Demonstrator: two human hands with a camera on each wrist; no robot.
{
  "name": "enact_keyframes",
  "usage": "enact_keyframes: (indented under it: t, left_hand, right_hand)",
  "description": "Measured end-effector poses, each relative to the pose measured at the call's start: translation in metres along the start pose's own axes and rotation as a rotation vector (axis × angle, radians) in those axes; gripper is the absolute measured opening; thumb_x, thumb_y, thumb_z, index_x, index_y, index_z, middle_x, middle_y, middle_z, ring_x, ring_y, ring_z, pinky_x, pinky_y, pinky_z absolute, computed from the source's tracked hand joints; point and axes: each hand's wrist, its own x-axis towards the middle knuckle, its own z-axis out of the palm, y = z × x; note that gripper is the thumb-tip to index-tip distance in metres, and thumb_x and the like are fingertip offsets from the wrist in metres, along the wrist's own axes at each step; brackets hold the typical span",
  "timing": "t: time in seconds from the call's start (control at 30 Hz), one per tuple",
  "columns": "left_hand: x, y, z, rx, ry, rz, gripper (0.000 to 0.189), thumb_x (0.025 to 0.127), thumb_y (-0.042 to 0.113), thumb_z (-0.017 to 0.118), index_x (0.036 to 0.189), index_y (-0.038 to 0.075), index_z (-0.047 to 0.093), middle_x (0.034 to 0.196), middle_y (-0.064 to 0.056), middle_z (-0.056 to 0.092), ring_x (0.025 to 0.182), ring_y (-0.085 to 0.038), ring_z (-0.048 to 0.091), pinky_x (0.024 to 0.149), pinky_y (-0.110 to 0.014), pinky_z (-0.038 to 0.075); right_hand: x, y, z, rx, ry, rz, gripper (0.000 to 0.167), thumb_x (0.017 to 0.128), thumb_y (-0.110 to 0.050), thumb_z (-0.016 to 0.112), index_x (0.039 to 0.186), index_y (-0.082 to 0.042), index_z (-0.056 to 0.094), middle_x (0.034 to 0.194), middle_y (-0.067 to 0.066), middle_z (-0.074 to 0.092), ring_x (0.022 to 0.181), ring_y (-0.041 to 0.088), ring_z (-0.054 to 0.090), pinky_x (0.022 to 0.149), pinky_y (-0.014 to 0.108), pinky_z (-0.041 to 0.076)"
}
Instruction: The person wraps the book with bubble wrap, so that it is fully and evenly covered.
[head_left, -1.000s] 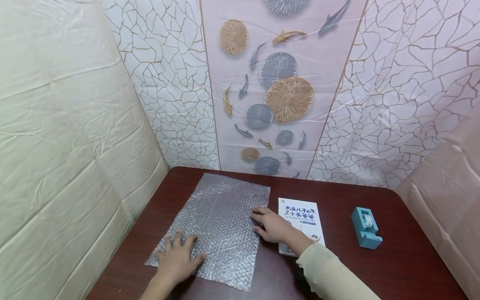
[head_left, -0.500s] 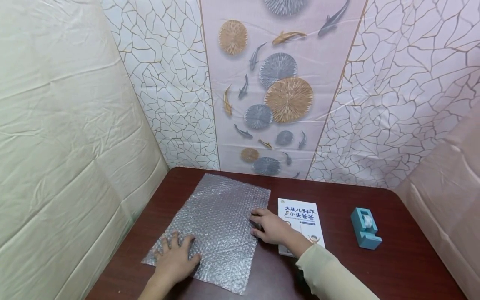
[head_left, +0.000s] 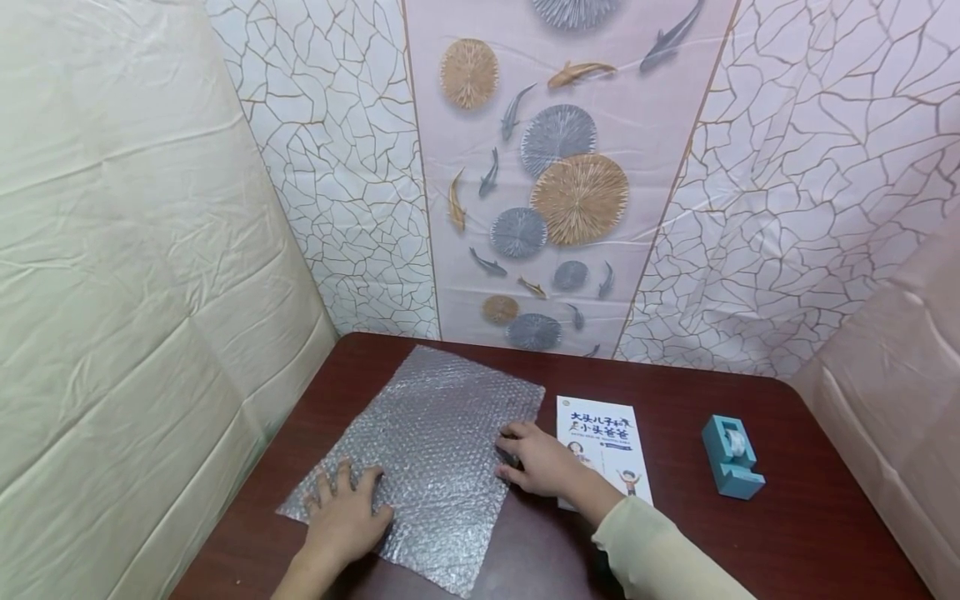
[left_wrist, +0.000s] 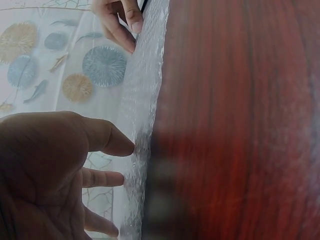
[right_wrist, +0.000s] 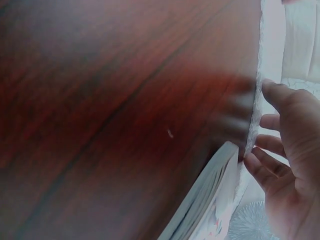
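The bubble wrap [head_left: 442, 425] lies on the desk [head_left: 795, 542], beneath the left hand [head_left: 342, 515] and alongside the right hand [head_left: 542, 458] — its long axis runs from near the left hand away and slantwise rightward, its far end beyond both. The left, fingers spread, rests fingertips by the near left corner; the right, loosely bent, touches the right long edge — whether pressing is hard to tell. The book [head_left: 596, 425] lies just right of the right hand.
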Motion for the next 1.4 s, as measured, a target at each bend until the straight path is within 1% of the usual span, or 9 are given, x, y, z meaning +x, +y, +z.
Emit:
enact_keyframes:
  t: [0.07, 0.17, 0.3, 0.53, 0.77, 0.9, 1.13, 1.27, 1.4]
  left_hand:
    - [0.000, -0.001, 0.001, -0.004, 0.009, 0.005, 0.063, 0.099, 0.038, 0.072, 0.155, 0.013, 0.058, 0.168, -0.048, 0.029, 0.152, -0.082, 0.015, 0.114, -0.097, 0.018]
    - [0.000, -0.005, 0.004, -0.017, 0.043, 0.012, 0.065, 0.101, 0.046, 0.072, 0.155, 0.012, 0.058, 0.167, -0.048, 0.030, 0.151, -0.083, 0.016, 0.114, -0.097, 0.017]
    - [0.000, -0.010, 0.009, -0.025, 0.070, 0.014, 0.071, 0.101, 0.057, 0.071, 0.155, 0.011, 0.058, 0.167, -0.048, 0.031, 0.152, -0.082, 0.017, 0.114, -0.097, 0.017]
    - [0.002, -0.012, 0.008, -0.008, 0.046, 0.004, 0.069, 0.101, 0.053, 0.074, 0.154, 0.012, 0.058, 0.165, -0.050, 0.030, 0.152, -0.082, 0.017, 0.113, -0.098, 0.019]
    - [0.004, -0.013, 0.006, -0.011, 0.020, -0.004, 0.069, 0.102, 0.057, 0.072, 0.154, 0.013, 0.057, 0.166, -0.050, 0.029, 0.151, -0.083, 0.017, 0.112, -0.099, 0.017]
    - [0.004, -0.014, 0.005, -0.003, 0.016, -0.006, 0.070, 0.102, 0.058, 0.072, 0.153, 0.014, 0.057, 0.166, -0.050, 0.028, 0.151, -0.082, 0.017, 0.112, -0.099, 0.017]
    - [0.006, -0.018, 0.005, 0.009, 0.020, -0.006, 0.069, 0.100, 0.057, 0.073, 0.151, 0.013, 0.057, 0.164, -0.052, 0.029, 0.150, -0.083, 0.017, 0.112, -0.099, 0.018]
    - [0.006, -0.018, 0.004, 0.009, 0.016, -0.007, 0.070, 0.100, 0.057, 0.074, 0.152, 0.014, 0.057, 0.164, -0.053, 0.028, 0.150, -0.084, 0.016, 0.112, -0.099, 0.018]
    - [0.006, -0.016, 0.002, -0.002, 0.015, -0.012, 0.067, 0.101, 0.053, 0.074, 0.153, 0.013, 0.057, 0.165, -0.053, 0.026, 0.150, -0.084, 0.016, 0.113, -0.098, 0.018]
  right_hand:
    - [-0.001, -0.002, 0.000, -0.007, 0.015, -0.008, 0.051, 0.107, -0.039, 0.073, 0.144, -0.004, 0.072, 0.150, 0.019, 0.067, 0.136, 0.037, 0.064, 0.113, 0.052, 0.057]
    - [-0.002, -0.004, 0.001, -0.014, 0.033, -0.019, 0.050, 0.107, -0.039, 0.073, 0.142, -0.004, 0.074, 0.147, 0.018, 0.068, 0.132, 0.035, 0.065, 0.110, 0.050, 0.058]
    - [-0.003, -0.007, 0.003, -0.029, 0.053, -0.029, 0.049, 0.106, -0.041, 0.074, 0.140, -0.006, 0.075, 0.142, 0.015, 0.070, 0.126, 0.032, 0.066, 0.105, 0.049, 0.060]
    - [-0.006, -0.014, 0.005, -0.033, 0.050, -0.017, 0.049, 0.105, -0.044, 0.074, 0.138, -0.008, 0.076, 0.137, 0.011, 0.070, 0.120, 0.029, 0.066, 0.101, 0.046, 0.061]
    - [-0.008, -0.021, 0.004, -0.023, 0.033, 0.001, 0.047, 0.105, -0.046, 0.075, 0.136, -0.010, 0.077, 0.132, 0.009, 0.071, 0.115, 0.026, 0.065, 0.097, 0.045, 0.062]
    - [-0.007, -0.023, 0.005, -0.019, 0.012, 0.025, 0.048, 0.105, -0.048, 0.074, 0.136, -0.012, 0.077, 0.132, 0.006, 0.070, 0.117, 0.023, 0.065, 0.097, 0.044, 0.062]
    - [-0.006, -0.026, 0.008, -0.032, 0.035, 0.021, 0.048, 0.103, -0.051, 0.075, 0.131, -0.013, 0.079, 0.126, 0.005, 0.071, 0.109, 0.021, 0.064, 0.093, 0.041, 0.061]
    - [-0.007, -0.027, 0.007, -0.038, 0.031, 0.024, 0.048, 0.103, -0.051, 0.075, 0.131, -0.013, 0.079, 0.126, 0.006, 0.071, 0.110, 0.022, 0.064, 0.093, 0.042, 0.061]
    - [-0.008, -0.029, 0.005, -0.047, 0.029, 0.023, 0.048, 0.103, -0.052, 0.075, 0.130, -0.013, 0.078, 0.124, 0.006, 0.071, 0.109, 0.022, 0.064, 0.094, 0.043, 0.061]
